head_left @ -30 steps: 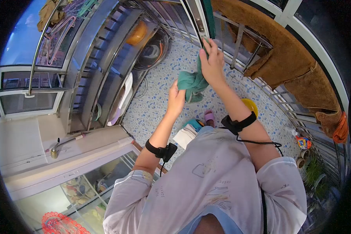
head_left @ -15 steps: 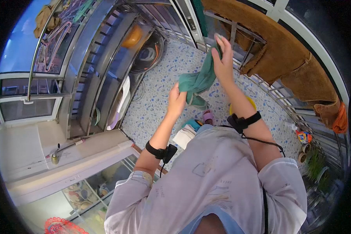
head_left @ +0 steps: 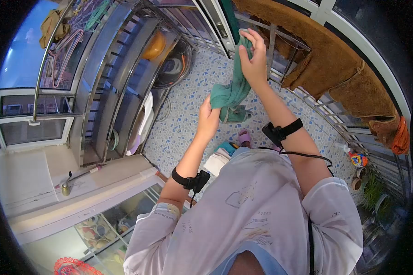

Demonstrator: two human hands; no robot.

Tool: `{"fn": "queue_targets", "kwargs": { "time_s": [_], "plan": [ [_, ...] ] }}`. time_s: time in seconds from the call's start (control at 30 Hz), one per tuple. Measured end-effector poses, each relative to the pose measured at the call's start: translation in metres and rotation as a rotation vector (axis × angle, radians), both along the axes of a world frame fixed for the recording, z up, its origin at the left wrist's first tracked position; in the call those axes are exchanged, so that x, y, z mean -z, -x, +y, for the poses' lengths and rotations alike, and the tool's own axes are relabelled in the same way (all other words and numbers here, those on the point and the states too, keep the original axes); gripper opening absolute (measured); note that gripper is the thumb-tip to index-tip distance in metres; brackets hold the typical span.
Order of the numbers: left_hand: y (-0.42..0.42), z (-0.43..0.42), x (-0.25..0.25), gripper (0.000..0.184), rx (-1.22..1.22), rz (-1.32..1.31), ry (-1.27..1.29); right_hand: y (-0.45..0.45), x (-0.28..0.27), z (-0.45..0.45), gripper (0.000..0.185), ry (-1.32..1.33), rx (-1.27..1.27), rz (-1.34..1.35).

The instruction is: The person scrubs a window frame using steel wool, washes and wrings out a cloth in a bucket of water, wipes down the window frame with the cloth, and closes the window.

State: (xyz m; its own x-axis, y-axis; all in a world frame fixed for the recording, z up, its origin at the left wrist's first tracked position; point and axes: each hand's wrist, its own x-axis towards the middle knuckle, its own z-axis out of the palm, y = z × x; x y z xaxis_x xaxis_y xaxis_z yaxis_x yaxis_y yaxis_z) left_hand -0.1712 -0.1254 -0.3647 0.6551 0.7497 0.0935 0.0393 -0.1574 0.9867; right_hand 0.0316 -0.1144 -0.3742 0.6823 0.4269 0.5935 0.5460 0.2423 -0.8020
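Note:
A green cloth (head_left: pixel 231 95) stretches slantwise between my two hands, crumpled in the middle, with a loose fold hanging below. My left hand (head_left: pixel 207 121) is closed on its lower left end, thumb on top. Farther up, my right hand (head_left: pixel 253 59) grips the upper end, its fingers curled over the fabric and the thumb pressed against it. Beneath the cloth is the speckled floor (head_left: pixel 179 126). Near my body, a white folded cloth (head_left: pixel 217 159) and a pink slipper (head_left: pixel 244 136) show below the hands.
A metal shelf rack (head_left: pixel 119 82) stands at left, with an orange bowl (head_left: pixel 155 46) and a dark round basin (head_left: pixel 174 64). Brown cloths (head_left: pixel 348 73) hang over the railing at right. A detergent bag (head_left: pixel 358 159) and potted plants (head_left: pixel 374 190) sit low at right.
My right hand has moved up and to the left with its end of the cloth, which now runs more upright. My left hand stays nearly in place.

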Motion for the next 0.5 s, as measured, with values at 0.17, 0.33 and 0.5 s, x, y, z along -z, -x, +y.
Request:
{"fn": "queue_targets", "kwargs": {
  "time_s": [0.17, 0.33, 0.5],
  "plan": [
    [0.003, 0.001, -0.0008, 0.023, -0.039, -0.023, 0.017, -0.0034, -0.008, 0.0018, 0.043, -0.046, -0.04, 0.1],
    [0.0071, 0.0054, 0.0045, 0.024, -0.037, 0.012, 0.02, -0.0013, -0.006, 0.0012, 0.043, -0.025, -0.033, 0.04],
    [0.0058, 0.0071, 0.0068, 0.022, -0.055, -0.001, 0.027, -0.0045, -0.0007, 0.005, 0.037, 0.026, 0.018, 0.011]
  ]
}}
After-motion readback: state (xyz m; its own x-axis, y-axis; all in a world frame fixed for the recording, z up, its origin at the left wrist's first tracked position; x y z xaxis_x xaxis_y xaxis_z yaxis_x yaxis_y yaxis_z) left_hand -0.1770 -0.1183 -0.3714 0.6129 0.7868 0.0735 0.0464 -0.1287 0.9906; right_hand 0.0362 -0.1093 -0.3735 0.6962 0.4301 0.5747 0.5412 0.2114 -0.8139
